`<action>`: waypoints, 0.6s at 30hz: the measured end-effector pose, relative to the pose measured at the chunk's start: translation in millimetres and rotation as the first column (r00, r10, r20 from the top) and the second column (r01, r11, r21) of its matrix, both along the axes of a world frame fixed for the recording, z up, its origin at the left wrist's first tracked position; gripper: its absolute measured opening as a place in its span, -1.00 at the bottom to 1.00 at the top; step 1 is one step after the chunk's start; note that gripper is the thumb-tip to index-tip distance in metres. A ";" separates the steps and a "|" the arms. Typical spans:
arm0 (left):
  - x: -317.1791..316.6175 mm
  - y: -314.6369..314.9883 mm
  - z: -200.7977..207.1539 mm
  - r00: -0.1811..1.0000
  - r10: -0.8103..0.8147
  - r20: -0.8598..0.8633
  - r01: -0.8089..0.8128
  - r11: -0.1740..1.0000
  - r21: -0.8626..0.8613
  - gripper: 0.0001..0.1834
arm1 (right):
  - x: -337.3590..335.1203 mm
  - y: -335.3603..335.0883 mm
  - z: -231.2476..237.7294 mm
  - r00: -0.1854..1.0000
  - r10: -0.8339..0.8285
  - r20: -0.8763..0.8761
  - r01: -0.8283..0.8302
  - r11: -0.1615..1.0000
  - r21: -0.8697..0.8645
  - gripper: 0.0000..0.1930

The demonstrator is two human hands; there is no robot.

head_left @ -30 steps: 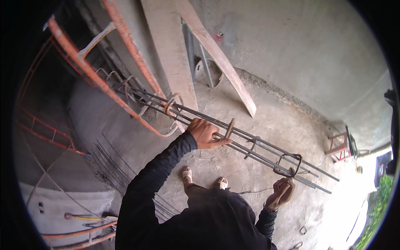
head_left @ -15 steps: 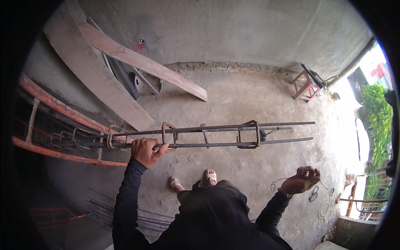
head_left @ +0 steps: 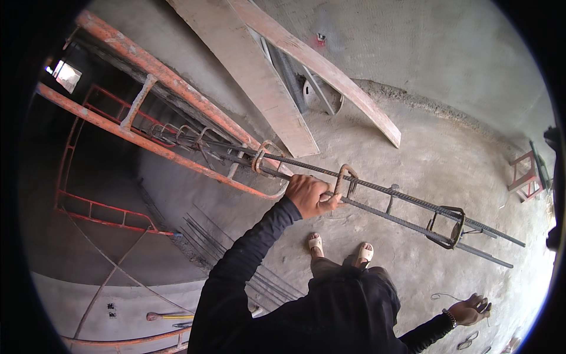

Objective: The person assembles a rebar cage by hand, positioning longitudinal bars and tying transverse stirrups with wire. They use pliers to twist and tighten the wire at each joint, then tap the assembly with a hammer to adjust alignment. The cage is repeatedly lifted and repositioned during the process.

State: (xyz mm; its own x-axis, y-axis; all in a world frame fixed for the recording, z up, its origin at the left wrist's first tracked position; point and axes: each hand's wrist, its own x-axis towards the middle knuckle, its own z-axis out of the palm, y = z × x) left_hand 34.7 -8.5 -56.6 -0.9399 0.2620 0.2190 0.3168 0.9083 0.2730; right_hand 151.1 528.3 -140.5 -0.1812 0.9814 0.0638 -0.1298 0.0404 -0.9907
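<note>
Between the rails of the orange frame and past its right end, the rebar cage is extended; just beyond that end, its lower bar is clasped by the left hand. Well apart, the right hand is held half-curled; whether anything is gripped cannot be told.
</note>
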 end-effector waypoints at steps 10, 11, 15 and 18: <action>-13.4 6.5 33.3 0.899 0.030 0.437 -0.009 0.999 -0.050 -0.42 | 53.4 88.0 -181.0 0.952 -0.293 0.093 0.305 0.937 -0.169 -0.65; -13.6 5.7 35.3 0.895 0.023 0.445 -0.007 0.999 -0.037 -0.43 | 67.7 85.9 -207.7 0.918 -0.268 0.292 0.310 0.944 -0.110 -0.61; -16.2 1.6 41.4 0.891 -0.038 0.453 0.066 0.997 -0.048 -0.42 | 143.6 48.0 -298.8 0.543 -0.076 0.837 -0.020 0.995 0.103 -0.40; -19.1 -1.2 47.4 0.815 -0.063 0.576 0.101 0.994 -0.034 -0.52 | 185.0 3.6 -339.7 0.284 0.177 0.942 -0.405 0.913 -0.050 -0.50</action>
